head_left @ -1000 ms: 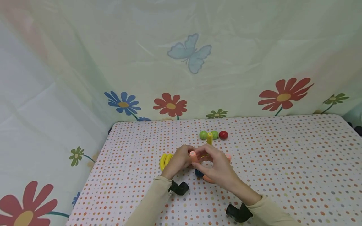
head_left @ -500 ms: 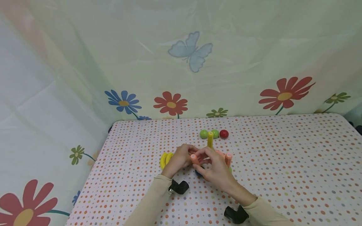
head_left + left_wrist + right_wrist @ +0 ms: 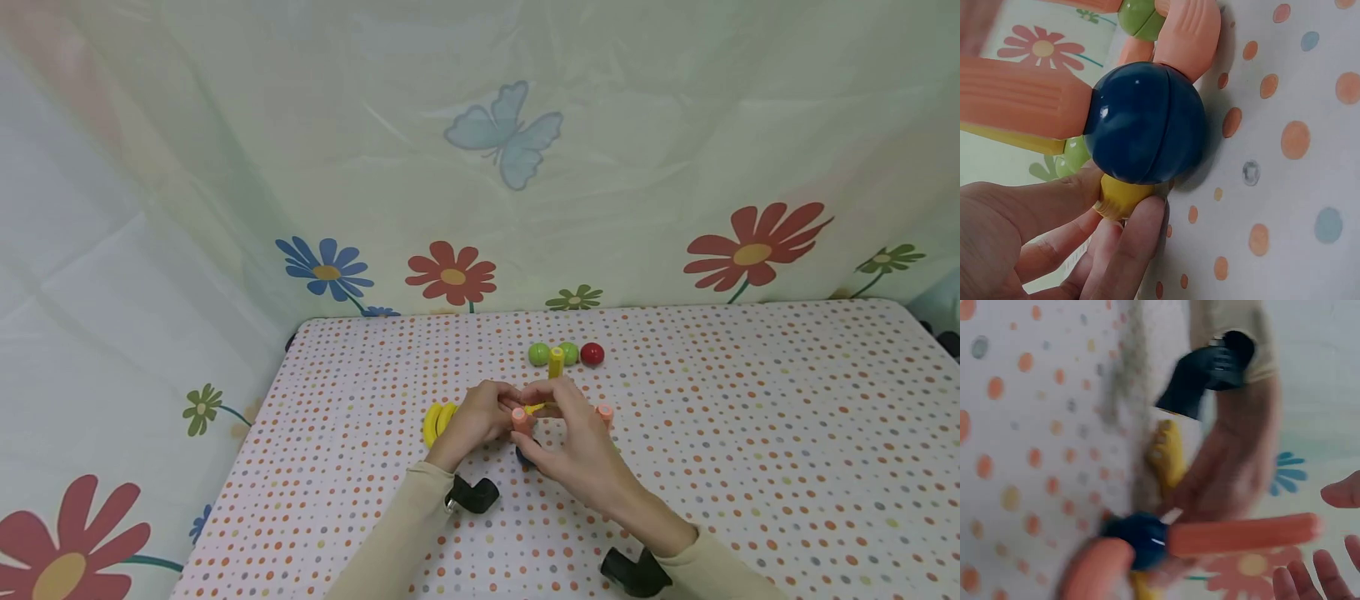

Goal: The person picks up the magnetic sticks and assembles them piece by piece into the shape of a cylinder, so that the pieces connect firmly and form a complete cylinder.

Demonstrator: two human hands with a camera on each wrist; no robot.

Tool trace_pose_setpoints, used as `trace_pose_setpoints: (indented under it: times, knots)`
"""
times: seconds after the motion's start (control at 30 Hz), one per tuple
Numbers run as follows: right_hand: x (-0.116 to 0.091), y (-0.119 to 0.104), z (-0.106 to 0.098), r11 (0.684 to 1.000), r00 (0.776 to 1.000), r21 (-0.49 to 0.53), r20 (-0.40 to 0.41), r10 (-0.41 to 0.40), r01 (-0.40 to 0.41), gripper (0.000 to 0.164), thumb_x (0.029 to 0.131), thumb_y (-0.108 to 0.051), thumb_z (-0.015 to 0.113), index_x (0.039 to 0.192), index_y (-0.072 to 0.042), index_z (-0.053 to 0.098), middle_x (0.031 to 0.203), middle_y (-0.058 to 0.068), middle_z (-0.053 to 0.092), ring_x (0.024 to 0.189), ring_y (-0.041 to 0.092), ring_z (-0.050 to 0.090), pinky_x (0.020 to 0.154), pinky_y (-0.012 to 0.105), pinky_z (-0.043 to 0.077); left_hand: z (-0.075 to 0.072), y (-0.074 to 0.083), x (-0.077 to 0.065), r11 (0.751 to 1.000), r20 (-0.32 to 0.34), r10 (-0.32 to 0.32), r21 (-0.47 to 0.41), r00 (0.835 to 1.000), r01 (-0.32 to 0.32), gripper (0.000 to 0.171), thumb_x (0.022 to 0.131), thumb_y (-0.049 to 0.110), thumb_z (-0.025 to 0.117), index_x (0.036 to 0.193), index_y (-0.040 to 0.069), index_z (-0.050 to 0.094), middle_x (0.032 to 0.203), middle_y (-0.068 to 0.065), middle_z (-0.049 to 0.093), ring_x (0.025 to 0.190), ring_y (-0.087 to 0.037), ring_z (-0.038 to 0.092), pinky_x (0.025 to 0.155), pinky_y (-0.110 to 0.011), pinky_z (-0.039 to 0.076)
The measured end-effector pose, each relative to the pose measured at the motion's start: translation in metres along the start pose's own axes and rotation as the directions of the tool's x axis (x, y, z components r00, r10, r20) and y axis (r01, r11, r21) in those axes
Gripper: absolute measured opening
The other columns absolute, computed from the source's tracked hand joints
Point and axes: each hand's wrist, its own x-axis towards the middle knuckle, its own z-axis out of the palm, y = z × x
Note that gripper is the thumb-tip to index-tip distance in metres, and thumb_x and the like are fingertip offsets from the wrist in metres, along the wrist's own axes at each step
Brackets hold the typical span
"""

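My left hand (image 3: 480,421) pinches a short yellow piece (image 3: 1121,199) between thumb and fingers, right against a glossy dark blue ball (image 3: 1144,122). From that ball an orange ribbed rod (image 3: 521,421) stands upright. A thicker salmon-coloured piece (image 3: 1190,37) links the ball to a green ball (image 3: 1141,17). My right hand (image 3: 581,446) hovers round the upright rod with thumb and fingers spread; the right wrist view shows its fingertips (image 3: 1322,575) apart from the rod. A second orange rod (image 3: 605,415) and an upright yellow rod (image 3: 556,363) stand behind, their lower ends hidden by the hands.
Curved yellow pieces (image 3: 438,422) lie left of the left hand. Two green balls, the nearer-left green ball (image 3: 538,354) among them, and a red ball (image 3: 592,354) rest farther back on the dotted tablecloth (image 3: 750,417). A flowered curtain (image 3: 630,150) hangs behind the table.
The upright orange rod has shifted slightly right. My right hand has moved a little, and the curved orange piece visible beneath it a second ago no longer shows there. My left hand stays nearly still.
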Motion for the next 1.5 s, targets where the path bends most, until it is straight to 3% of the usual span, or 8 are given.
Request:
trace_pose_setpoints:
  times: [0.17, 0.27, 0.43, 0.63, 1.1, 1.27, 1.4, 1.5]
  knots:
    - [0.01, -0.018, -0.04, 0.976, 0.978, -0.06, 0.01, -0.208, 0.208, 0.053, 0.078, 0.013, 0.084, 0.122, -0.004, 0.06, 0.123, 0.006, 0.06, 0.111, 0.016, 0.061, 0.094, 0.023, 0.054, 0.002, 0.001, -0.003, 0.996, 0.009, -0.013, -0.085, 1.0, 0.014, 0.022, 0.091, 0.003, 0.08, 0.113, 0.003, 0.076, 0.085, -0.003, 0.07, 0.067, -0.012, 0.065, 0.063, -0.026, 0.058]
    - [0.016, -0.011, -0.067, 0.965, 0.969, -0.097, 0.049, -0.241, 0.245, 0.05, 0.078, 0.011, 0.085, 0.12, -0.009, 0.065, 0.121, 0.002, 0.062, 0.112, 0.011, 0.058, 0.094, 0.017, 0.049, 0.003, 0.002, -0.004, 0.992, 0.006, -0.025, -0.123, 1.0, 0.025, 0.023, 0.09, 0.001, 0.081, 0.113, 0.002, 0.076, 0.084, -0.004, 0.07, 0.064, -0.012, 0.065, 0.06, -0.027, 0.059]
    - [0.012, 0.019, -0.092, 0.972, 0.967, -0.112, 0.175, -0.187, 0.208, 0.049, 0.08, 0.007, 0.087, 0.119, -0.016, 0.067, 0.115, -0.004, 0.065, 0.107, 0.007, 0.06, 0.091, 0.02, 0.053, 0.004, 0.001, -0.005, 0.988, 0.003, -0.044, -0.15, 0.999, 0.044, 0.026, 0.088, 0.001, 0.083, 0.114, 0.002, 0.076, 0.086, -0.005, 0.07, 0.062, -0.012, 0.064, 0.058, -0.026, 0.059]
    - [-0.001, 0.043, -0.094, 0.989, 0.953, -0.077, 0.286, -0.098, 0.125, 0.039, 0.084, 0.001, 0.086, 0.115, -0.013, 0.069, 0.107, -0.001, 0.067, 0.099, 0.005, 0.062, 0.083, 0.031, 0.06, 0.004, 0.0, -0.005, 0.988, 0.006, -0.042, -0.148, 0.999, 0.043, 0.026, 0.09, 0.001, 0.081, 0.115, 0.003, 0.075, 0.087, -0.005, 0.07, 0.062, -0.012, 0.065, 0.058, -0.026, 0.059]
    - [-0.007, 0.051, -0.095, 0.995, 0.952, -0.038, 0.298, -0.075, 0.09, 0.036, 0.084, 0.003, 0.085, 0.113, -0.009, 0.069, 0.105, -0.003, 0.067, 0.098, 0.005, 0.065, 0.085, 0.027, 0.06, 0.002, -0.001, -0.003, 0.987, 0.015, -0.04, -0.153, 0.999, 0.042, 0.028, 0.088, 0.002, 0.083, 0.115, 0.003, 0.076, 0.086, -0.005, 0.069, 0.064, -0.012, 0.065, 0.059, -0.026, 0.06]
    - [-0.004, 0.055, -0.104, 0.998, 0.959, 0.04, 0.277, -0.064, 0.055, 0.048, 0.081, 0.002, 0.087, 0.122, -0.005, 0.064, 0.115, 0.007, 0.066, 0.105, 0.009, 0.065, 0.089, 0.026, 0.058, 0.001, -0.001, -0.004, 0.985, 0.011, -0.041, -0.169, 0.999, 0.042, 0.028, 0.088, 0.002, 0.083, 0.115, 0.003, 0.076, 0.086, -0.005, 0.07, 0.063, -0.012, 0.065, 0.058, -0.026, 0.06]
    - [0.004, 0.064, -0.119, 0.992, 0.974, 0.121, 0.227, 0.015, -0.043, 0.047, 0.086, 0.009, 0.079, 0.128, 0.004, 0.058, 0.122, 0.009, 0.062, 0.109, 0.009, 0.064, 0.09, 0.023, 0.057, 0.002, 0.0, -0.006, 0.989, 0.01, -0.038, -0.144, 0.999, 0.039, 0.027, 0.089, 0.004, 0.083, 0.116, 0.004, 0.076, 0.086, -0.004, 0.069, 0.064, -0.011, 0.065, 0.059, -0.025, 0.059]
    - [0.016, 0.075, -0.126, 0.989, 0.974, 0.053, 0.186, 0.127, -0.139, 0.037, 0.094, 0.004, 0.075, 0.128, 0.004, 0.059, 0.124, 0.009, 0.061, 0.109, 0.009, 0.064, 0.088, 0.019, 0.055, 0.003, 0.0, -0.006, 0.989, 0.011, -0.033, -0.141, 0.999, 0.035, 0.027, 0.089, 0.004, 0.083, 0.115, 0.004, 0.076, 0.086, -0.004, 0.069, 0.063, -0.012, 0.064, 0.058, -0.026, 0.059]
